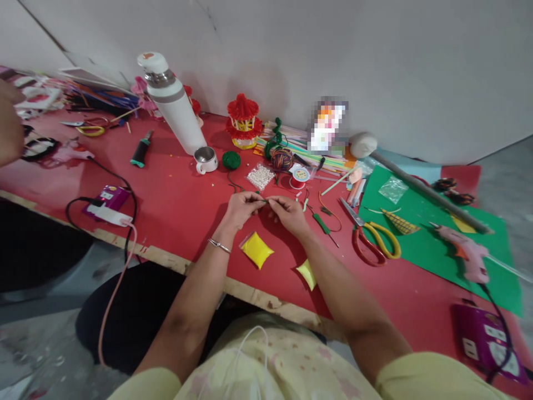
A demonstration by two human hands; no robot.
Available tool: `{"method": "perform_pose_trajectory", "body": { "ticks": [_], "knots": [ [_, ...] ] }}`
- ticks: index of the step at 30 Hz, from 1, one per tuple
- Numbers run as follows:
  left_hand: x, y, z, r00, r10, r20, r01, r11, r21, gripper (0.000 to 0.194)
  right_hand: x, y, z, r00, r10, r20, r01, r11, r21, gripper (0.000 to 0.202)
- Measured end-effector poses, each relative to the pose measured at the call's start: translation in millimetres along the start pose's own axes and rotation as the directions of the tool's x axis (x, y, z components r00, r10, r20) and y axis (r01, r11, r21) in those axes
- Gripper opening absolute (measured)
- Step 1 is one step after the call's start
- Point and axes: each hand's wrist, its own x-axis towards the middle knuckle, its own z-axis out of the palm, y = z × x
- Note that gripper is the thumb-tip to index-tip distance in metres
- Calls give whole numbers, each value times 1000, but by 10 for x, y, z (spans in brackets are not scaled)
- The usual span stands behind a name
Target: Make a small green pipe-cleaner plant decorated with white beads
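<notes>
My left hand (pixel 244 210) and my right hand (pixel 288 214) meet over the red table, thumbs and fingers pinched together. Between the fingertips runs a short, thin dark green strand (pixel 265 201); its exact kind is too small to tell. Just beyond lie a clear packet of white beads (pixel 261 176), a ball of green yarn (pixel 231 160) and a spool of red thread (pixel 298 175). On the near side are a yellow packet (pixel 257 250) and a paler yellow packet (pixel 307 275), the latter partly under my right forearm. A green-handled tool (pixel 321 223) rests right of my right hand.
Red-and-yellow scissors (pixel 370 233) and a pink glue gun (pixel 466 250) lie at the right. A white flask (pixel 172 105) and a steel-lined cup (pixel 206 160) stand behind, left of a red paper lantern (pixel 244 122). Another person's arm (pixel 10 125) shows at the left edge.
</notes>
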Motion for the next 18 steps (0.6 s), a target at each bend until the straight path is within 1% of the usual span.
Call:
{"method": "perform_pose_trajectory", "body": {
  "ticks": [4,9,11,14,16,18],
  "knots": [
    [18,-25,-32,995,97,35,-100,991,92,25,16,-6,-25,999,18,28,-17,1000,-24,38],
    [29,-51,-81,970,234,72,-244,946,212,14,22,-2,-71,996,14,86,-11,1000,-30,38],
    [32,-60,-101,948,306,92,-319,906,279,10,18,-6,-82,995,5,97,-2,999,-38,39],
    [34,-62,-135,903,402,150,-428,822,376,8,17,-15,-85,994,-11,107,16,999,-48,39],
    [31,-57,-154,882,434,185,-470,776,421,9,21,-19,-77,995,-29,95,35,998,-59,38],
    [24,-52,-163,869,450,206,-493,746,448,10,26,-19,-63,997,-50,64,54,996,-73,37]
  ]
}}
